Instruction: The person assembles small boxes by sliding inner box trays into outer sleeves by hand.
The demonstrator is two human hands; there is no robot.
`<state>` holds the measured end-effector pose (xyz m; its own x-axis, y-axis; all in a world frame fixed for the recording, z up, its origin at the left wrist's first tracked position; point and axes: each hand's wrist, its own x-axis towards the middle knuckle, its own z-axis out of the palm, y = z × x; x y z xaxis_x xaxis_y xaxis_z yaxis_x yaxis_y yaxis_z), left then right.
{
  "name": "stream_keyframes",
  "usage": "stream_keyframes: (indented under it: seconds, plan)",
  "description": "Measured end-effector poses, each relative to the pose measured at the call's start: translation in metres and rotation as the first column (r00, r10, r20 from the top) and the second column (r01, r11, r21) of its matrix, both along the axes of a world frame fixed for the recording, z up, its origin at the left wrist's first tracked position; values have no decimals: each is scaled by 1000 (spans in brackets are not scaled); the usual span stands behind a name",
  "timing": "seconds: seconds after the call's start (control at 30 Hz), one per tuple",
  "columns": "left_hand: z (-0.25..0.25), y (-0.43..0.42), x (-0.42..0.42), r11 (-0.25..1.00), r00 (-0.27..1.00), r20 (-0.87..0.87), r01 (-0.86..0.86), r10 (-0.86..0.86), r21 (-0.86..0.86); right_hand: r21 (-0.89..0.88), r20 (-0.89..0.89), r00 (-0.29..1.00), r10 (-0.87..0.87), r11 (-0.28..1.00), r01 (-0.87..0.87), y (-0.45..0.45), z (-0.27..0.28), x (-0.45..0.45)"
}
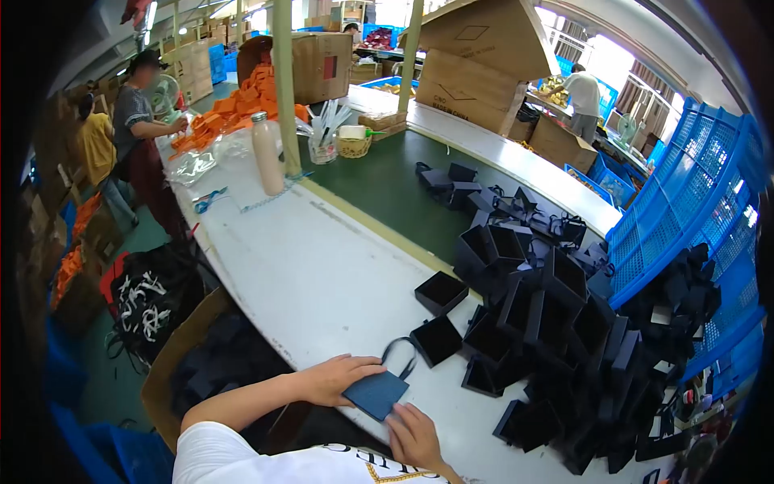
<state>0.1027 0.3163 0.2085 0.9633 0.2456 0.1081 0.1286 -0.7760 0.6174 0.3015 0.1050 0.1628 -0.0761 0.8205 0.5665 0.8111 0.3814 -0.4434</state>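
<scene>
A small flat dark blue box (376,394) with a dark ribbon loop (401,355) at its far edge is between my hands at the near edge of the white table. My left hand (340,379) grips its left side, fingers over the top edge. My right hand (414,436) has its fingertips on the near right corner. Just beyond, two open black box trays (440,292) lie on the table. To the right rises a large heap of dark open boxes (536,319), some with ribbons.
Blue plastic crates (693,189) stand right of the heap. A bottle (267,153), a green post (285,89) and orange boxes (242,109) are farther back. A cardboard carton (173,395) of dark pieces sits at lower left. A person (143,121) stands at far left.
</scene>
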Motion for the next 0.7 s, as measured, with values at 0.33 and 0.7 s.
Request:
stream_keyframes:
  seconds: [0.33,0.7]
  plan:
    - [-4,0,52,837,823,-154,-532,547,127,-66,92,992,86,995,-80,21,0,-22]
    - [-32,5,73,843,847,-43,-531,529,-85,-57,90,995,51,997,-46,19,2,-25]
